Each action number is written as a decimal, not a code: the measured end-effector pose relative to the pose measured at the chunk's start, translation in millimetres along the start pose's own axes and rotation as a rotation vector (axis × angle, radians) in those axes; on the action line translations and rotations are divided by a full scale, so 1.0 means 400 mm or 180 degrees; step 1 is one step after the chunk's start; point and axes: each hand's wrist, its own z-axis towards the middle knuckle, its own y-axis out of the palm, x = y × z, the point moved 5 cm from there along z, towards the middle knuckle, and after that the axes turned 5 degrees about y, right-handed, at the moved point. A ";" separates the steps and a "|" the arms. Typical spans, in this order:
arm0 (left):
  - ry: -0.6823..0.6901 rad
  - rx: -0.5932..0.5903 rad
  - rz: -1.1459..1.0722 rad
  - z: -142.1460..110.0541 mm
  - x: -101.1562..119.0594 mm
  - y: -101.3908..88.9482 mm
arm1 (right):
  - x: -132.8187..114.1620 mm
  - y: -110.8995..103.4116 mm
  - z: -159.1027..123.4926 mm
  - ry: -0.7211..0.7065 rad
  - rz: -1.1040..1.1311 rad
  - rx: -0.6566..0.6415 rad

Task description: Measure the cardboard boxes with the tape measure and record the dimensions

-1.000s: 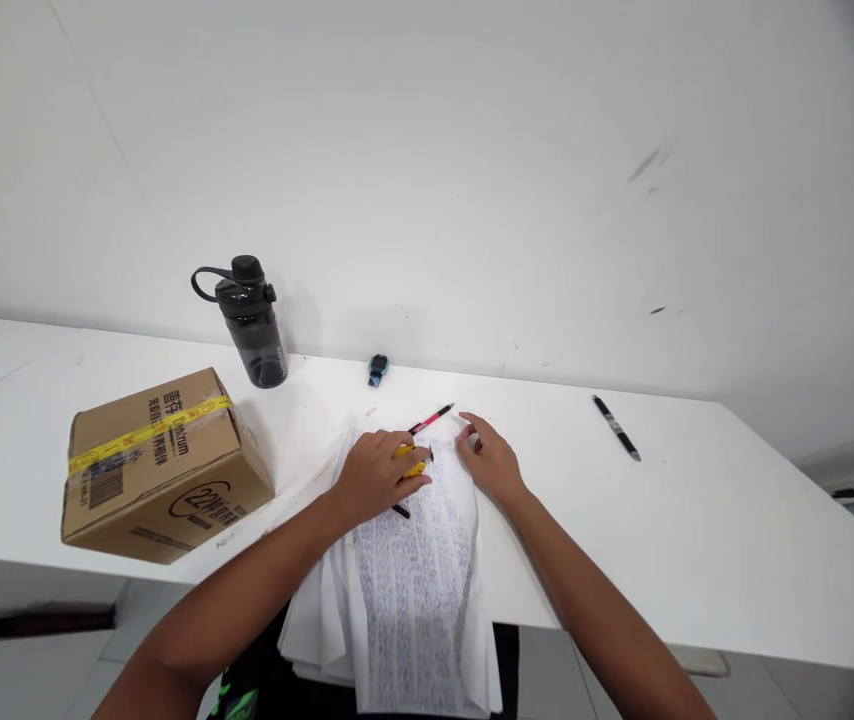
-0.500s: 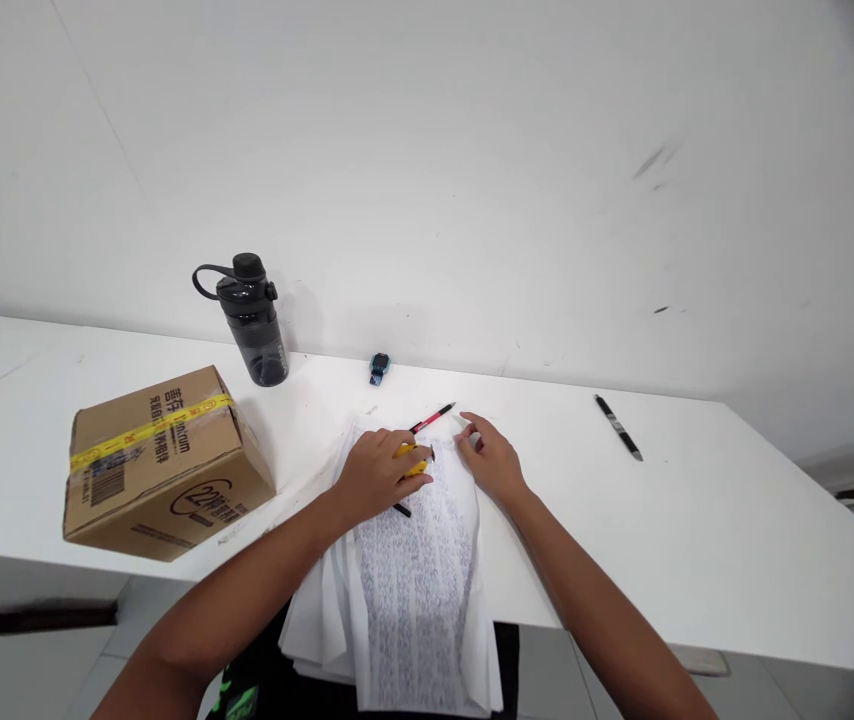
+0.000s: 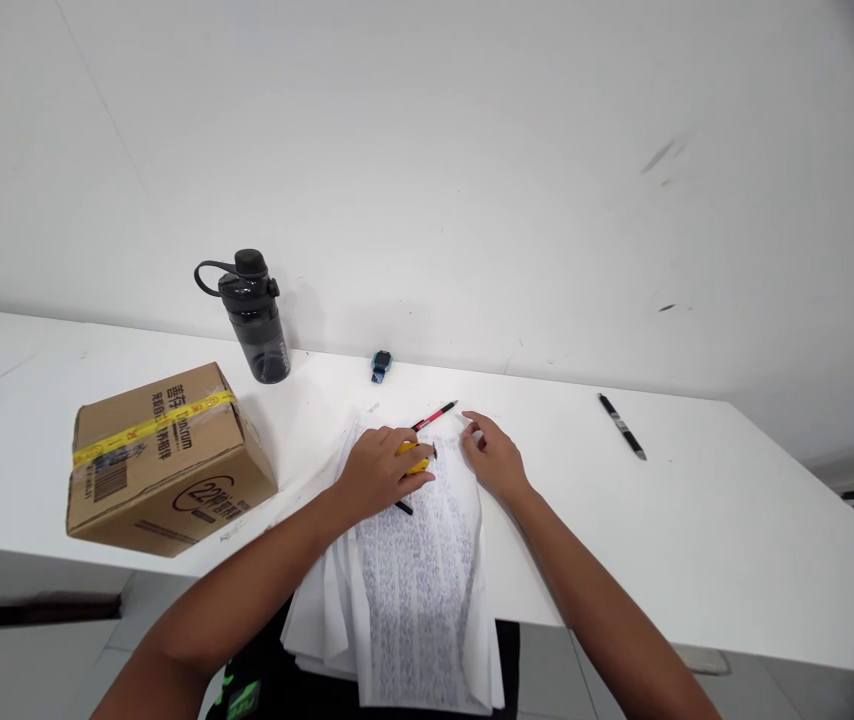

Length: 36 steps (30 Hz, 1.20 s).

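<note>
My left hand (image 3: 382,468) is closed around a yellow tape measure (image 3: 413,457), whose small metal end hook sticks out past the fingers. It rests on a stack of paper (image 3: 421,590) covered in dense rows of small writing, which hangs over the table's front edge. My right hand (image 3: 496,458) lies at the paper's upper right corner, thumb and index finger apart, with nothing visible between them. A red and black pen (image 3: 436,415) lies by the top of the paper, partly behind my left hand. Below that hand, a short black tip (image 3: 404,508) shows.
A taped cardboard box (image 3: 172,458) stands on the left of the white table (image 3: 697,540). Behind it is a dark water bottle (image 3: 256,325). A small watch (image 3: 381,365) sits near the wall, and a black pen (image 3: 621,426) lies to the right.
</note>
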 end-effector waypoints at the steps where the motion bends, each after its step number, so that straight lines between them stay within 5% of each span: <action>1: -0.0004 -0.0005 -0.0010 0.000 0.000 0.000 | 0.001 0.000 0.000 0.0010 -0.0010 -0.0009; 24: -0.0014 -0.0047 -0.0041 -0.001 -0.001 0.003 | -0.001 -0.003 -0.003 0.0114 0.0199 -0.0038; 31: -0.0010 0.0020 -0.0049 0.000 -0.006 0.000 | 0.020 -0.035 0.026 0.0582 0.2217 0.0025; 36: 0.0031 0.0085 -0.0043 0.002 -0.011 0.004 | 0.008 -0.109 0.042 0.0414 0.2736 0.0007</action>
